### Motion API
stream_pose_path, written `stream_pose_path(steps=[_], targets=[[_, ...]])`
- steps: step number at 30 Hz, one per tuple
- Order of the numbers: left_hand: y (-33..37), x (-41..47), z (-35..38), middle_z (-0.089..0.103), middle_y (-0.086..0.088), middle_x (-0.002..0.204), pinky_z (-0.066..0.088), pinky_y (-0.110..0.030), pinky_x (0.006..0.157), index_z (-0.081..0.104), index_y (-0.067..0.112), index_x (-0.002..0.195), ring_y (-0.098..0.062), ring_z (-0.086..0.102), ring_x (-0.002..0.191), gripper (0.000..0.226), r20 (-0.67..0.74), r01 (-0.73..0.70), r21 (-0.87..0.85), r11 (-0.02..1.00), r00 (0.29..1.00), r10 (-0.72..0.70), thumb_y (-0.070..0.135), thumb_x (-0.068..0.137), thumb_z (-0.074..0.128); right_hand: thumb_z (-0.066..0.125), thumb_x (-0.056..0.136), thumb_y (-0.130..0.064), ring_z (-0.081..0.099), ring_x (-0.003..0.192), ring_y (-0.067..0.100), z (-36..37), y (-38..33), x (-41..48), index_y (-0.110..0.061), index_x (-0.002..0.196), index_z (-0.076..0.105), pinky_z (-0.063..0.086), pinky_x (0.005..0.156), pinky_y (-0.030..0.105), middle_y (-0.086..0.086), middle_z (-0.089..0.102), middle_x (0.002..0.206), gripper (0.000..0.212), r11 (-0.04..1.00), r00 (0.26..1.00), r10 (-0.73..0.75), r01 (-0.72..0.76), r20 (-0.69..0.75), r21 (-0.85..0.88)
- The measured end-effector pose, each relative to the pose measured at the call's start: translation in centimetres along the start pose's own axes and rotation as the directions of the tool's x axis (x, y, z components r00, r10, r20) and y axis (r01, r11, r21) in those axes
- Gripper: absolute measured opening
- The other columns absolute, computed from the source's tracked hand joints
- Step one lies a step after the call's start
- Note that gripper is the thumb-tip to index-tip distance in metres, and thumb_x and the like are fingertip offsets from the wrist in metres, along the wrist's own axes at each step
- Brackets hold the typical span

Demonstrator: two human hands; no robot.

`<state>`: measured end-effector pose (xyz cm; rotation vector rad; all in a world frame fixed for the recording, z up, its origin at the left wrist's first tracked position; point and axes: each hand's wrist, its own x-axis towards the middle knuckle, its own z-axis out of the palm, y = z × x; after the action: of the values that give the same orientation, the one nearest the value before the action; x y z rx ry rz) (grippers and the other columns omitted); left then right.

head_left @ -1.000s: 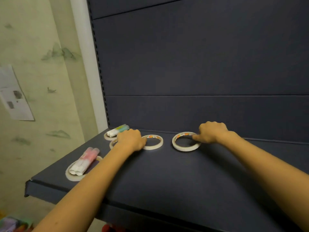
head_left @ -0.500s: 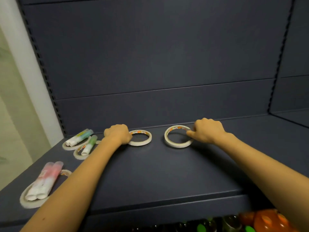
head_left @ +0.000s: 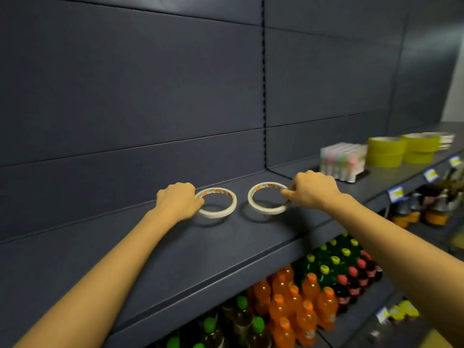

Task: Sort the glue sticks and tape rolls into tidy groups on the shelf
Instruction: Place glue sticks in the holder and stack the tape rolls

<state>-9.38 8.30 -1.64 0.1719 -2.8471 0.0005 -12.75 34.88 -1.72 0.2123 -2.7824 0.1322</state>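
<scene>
Two thin white tape rolls are held just above the dark shelf (head_left: 226,247), each casting a shadow below it. My left hand (head_left: 178,200) grips the left tape roll (head_left: 221,212) by its left rim. My right hand (head_left: 311,190) pinches the right tape roll (head_left: 261,208) at its right rim. Further right on the same shelf stands a block of upright glue sticks (head_left: 341,160) with pastel caps, and beyond it two stacks of wide yellow tape rolls (head_left: 385,151).
The shelf's back panel rises close behind my hands, with a vertical upright (head_left: 263,96) just right of centre. Below the shelf edge stand rows of orange, green and red drink bottles (head_left: 301,297). Price tags (head_left: 395,193) hang on the right shelf edge.
My view has swung right, so the glue sticks and rolls on the left have left the frame. Both hands have carried their tape rolls rightward along the shelf, slightly lifted.
</scene>
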Motion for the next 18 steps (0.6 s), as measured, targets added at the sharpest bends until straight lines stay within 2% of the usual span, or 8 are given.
stream_pose_path(steps=[6,10,15,18], targets=[[12.5,1.6,0.8,0.043,0.003,0.059,0.036,-0.029,0.063,0.039,0.019,0.057,-0.021,0.047,0.066,0.04,0.009,-0.139,-0.059,0.988,0.99,0.14,0.039,0.091,0.047,0.05,0.086,-0.052,0.058,0.087,0.029,-1.9,12.9,-1.1,-0.015,0.089,0.068,0.036,0.068,0.028,0.007,0.056,0.085,0.041,0.994,0.995,0.098,-0.098,-0.019,-0.049],[20.8,2.7,0.9,0.044,0.002,0.057,0.032,-0.027,0.056,0.039,0.017,0.056,-0.016,0.042,0.055,0.042,-0.026,-0.202,-0.101,0.974,0.979,0.2,0.039,0.091,0.047,0.051,0.085,-0.054,0.06,0.092,0.031,-3.2,21.6,-1.8,-0.015,0.082,0.067,0.037,0.067,0.029,0.007,0.051,0.08,0.042,0.987,0.99,0.138,-0.141,-0.043,-0.074],[29.8,3.6,0.8,0.04,0.001,0.054,0.026,-0.025,0.049,0.036,0.015,0.054,-0.015,0.036,0.05,0.044,-0.09,-0.247,-0.131,0.96,0.967,0.237,0.038,0.091,0.046,0.05,0.086,-0.058,0.053,0.076,0.028,-4.5,31.0,-1.9,-0.013,0.08,0.066,0.037,0.062,0.029,0.006,0.054,0.077,0.048,0.974,0.977,0.199,-0.205,-0.075,-0.096],[34.7,3.9,0.7,0.043,-0.01,0.056,0.029,-0.027,0.055,0.034,0.016,0.052,-0.023,0.046,0.057,0.048,-0.092,-0.277,-0.127,0.952,0.959,0.267,0.042,0.091,0.046,0.049,0.086,-0.057,0.053,0.07,0.026,-4.9,35.9,-1.9,-0.013,0.07,0.063,0.036,0.057,0.028,0.005,0.053,0.068,0.049,0.966,0.967,0.247,-0.251,-0.06,-0.069]])
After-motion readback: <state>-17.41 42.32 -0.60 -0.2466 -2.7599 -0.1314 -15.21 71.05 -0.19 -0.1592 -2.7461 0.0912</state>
